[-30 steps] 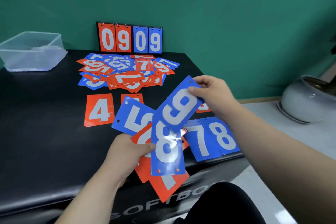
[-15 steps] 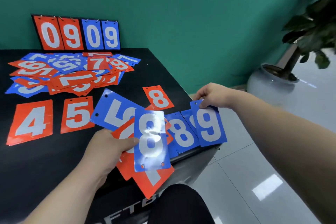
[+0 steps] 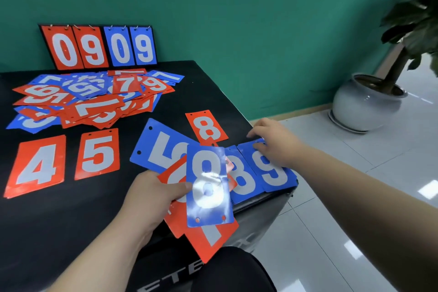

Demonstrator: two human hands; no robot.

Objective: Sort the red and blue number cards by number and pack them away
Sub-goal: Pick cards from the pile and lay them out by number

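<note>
My left hand (image 3: 151, 197) grips a fan of number cards over the table's near edge, with a blue 8 (image 3: 208, 185) on top, a blue 5 (image 3: 163, 149) behind and red cards below. My right hand (image 3: 275, 142) rests with loosely spread fingers on the top of a blue 9 (image 3: 275, 173) lying at the table's right corner. Beside that card lies another blue 8 (image 3: 241, 182). A red 8 (image 3: 206, 127), red 5 (image 3: 98, 154) and red 4 (image 3: 36, 166) lie flat on the black table (image 3: 71, 220).
A mixed heap of red and blue cards (image 3: 90, 99) lies at the back of the table. A scoreboard stand (image 3: 99, 47) showing 0 9 0 9 leans against the green wall. A potted plant (image 3: 365, 102) stands on the tiled floor to the right.
My right hand carried the blue 9 from the fan to the table's right corner, laid it flat beside the blue 8, and now rests on it. The view turned right.
</note>
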